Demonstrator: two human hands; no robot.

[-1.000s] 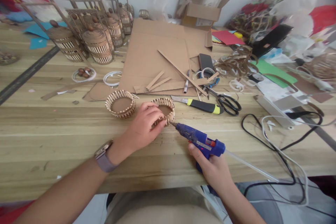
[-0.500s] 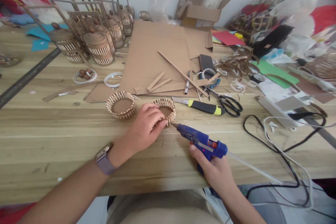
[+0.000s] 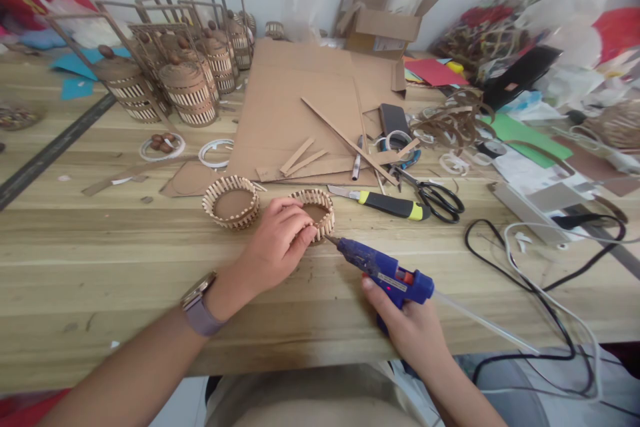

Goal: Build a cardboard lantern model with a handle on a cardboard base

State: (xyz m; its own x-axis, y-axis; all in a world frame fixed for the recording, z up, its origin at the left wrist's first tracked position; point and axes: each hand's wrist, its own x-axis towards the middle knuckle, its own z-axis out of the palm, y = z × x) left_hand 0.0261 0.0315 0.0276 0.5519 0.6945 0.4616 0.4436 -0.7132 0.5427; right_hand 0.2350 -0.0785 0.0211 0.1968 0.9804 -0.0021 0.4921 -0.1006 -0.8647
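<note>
My left hand [image 3: 283, 240], with a watch on its wrist, grips the near left wall of a small round basket [image 3: 326, 217] made of short wooden sticks round a cardboard base. The fingertips hide part of its rim. In my right hand [image 3: 407, 320] is a blue glue gun [image 3: 383, 267], its handle wrapped by the fingers. The nozzle points left and is close to the basket's near right side; whether it touches I cannot tell. A clear glue stick [image 3: 485, 321] trails from the gun's back. A second, similar basket [image 3: 240, 219] stands just left of my left hand.
Beyond the baskets lie a utility knife [image 3: 393, 205] with its blade out, black scissors [image 3: 440, 200], cardboard strips [image 3: 345, 137] and a large cardboard sheet [image 3: 295, 90]. Several lidded stick baskets [image 3: 187, 93] with tall handles stand back left. Cables [image 3: 543, 290] loop over the right side.
Almost nothing differs. Both hands, the basket and the glue gun keep nearly the same places; the view has shifted very slightly.
</note>
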